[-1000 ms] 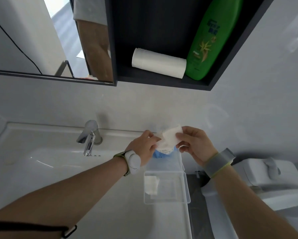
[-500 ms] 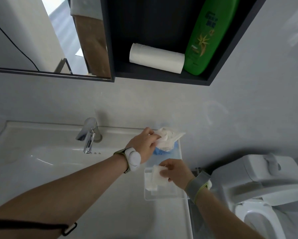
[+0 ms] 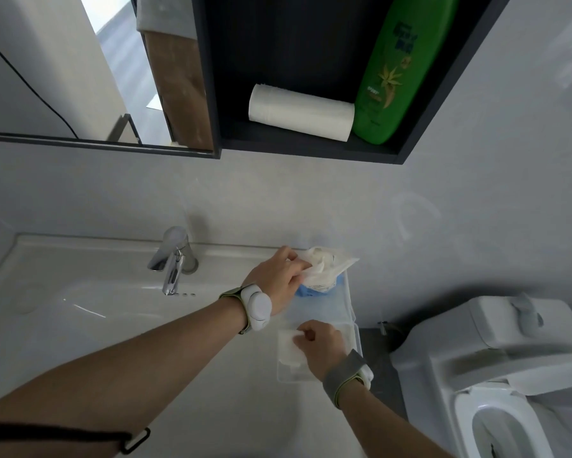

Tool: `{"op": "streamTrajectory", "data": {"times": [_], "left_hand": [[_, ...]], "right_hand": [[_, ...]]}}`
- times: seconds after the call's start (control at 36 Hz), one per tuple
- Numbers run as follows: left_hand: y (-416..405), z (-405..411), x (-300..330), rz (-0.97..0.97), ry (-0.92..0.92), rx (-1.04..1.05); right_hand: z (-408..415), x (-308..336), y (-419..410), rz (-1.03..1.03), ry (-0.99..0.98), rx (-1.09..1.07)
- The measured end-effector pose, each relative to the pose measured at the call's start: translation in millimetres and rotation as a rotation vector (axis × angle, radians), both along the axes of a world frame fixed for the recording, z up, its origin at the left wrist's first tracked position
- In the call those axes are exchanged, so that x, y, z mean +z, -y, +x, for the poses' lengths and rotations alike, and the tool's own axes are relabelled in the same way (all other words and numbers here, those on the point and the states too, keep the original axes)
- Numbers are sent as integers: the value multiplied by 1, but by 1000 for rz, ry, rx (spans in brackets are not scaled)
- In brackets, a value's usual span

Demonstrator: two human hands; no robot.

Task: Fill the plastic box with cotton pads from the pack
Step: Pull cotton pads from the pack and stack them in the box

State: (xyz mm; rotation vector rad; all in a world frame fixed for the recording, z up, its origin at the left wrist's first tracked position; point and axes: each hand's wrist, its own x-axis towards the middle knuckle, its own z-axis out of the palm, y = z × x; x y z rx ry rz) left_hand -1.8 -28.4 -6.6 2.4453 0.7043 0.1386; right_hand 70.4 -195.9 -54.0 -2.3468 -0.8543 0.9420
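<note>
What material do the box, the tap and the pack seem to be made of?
Box: clear, glossy plastic; the counter shows through it. Tap: polished metal, probably chrome, with mirror-like reflections. Pack: thin, crinkled plastic film, apparently, white and blue.

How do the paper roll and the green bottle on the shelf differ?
The paper roll is white; the green bottle is glossy green with printed markings. The paper roll lies on its side, while the green bottle stands on its base, leaning in this wide-angle view. The green bottle reaches far higher in the shelf than the low paper roll. Both sit in the same dark compartment, side by side.
</note>
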Motion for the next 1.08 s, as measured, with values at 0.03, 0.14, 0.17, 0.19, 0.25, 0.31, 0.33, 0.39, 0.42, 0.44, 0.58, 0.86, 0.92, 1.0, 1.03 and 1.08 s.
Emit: {"op": "streamTrajectory", "data": {"times": [0.03,0.14,0.17,0.19,0.25,0.31,0.33,0.39,0.42,0.44,0.58,0.86,0.92,1.0,1.03,1.08], "left_hand": [[0,0,0,0,3,-1],[1,0,0,-5,-1,-1],[1,0,0,-5,1,-1],[1,0,0,-6,5,-1],[1,0,0,-8,9,-1],[1,0,0,-7,9,-2],[1,0,0,-8,6,-1],[1,-1,0,-6,0,0],[1,-1,1,-7,-2,0],[0,-1,1,-10,-1,-1],[0,-2,-1,-7,-2,-5],[1,-1,0,-16,-5,-10],[1,-1,0,-17,-6,-8],[1,-2,1,-10,-12,-8],[1,-2,1,-10,-16,-8],[1,-2,1,-12,-17,-10]], "right_hand": [[-1,-1,0,-5,19,8],[-5,-6,1,-61,157,70],[-5,-7,2,-75,197,89],[-6,-7,3,-92,231,107],[-8,-9,4,-131,294,136],[-8,-9,3,-177,341,161],[-8,-8,3,-179,359,169],[-5,-5,5,-170,387,173],[-4,-2,6,-173,388,170],[-2,-1,8,-177,382,162],[7,6,6,-272,181,61],[10,1,0,-253,11,41],[8,2,-1,-207,-59,17],[7,0,0,-134,-127,-33],[6,0,1,-135,-122,-34],[7,2,2,-146,-93,-23]]}}
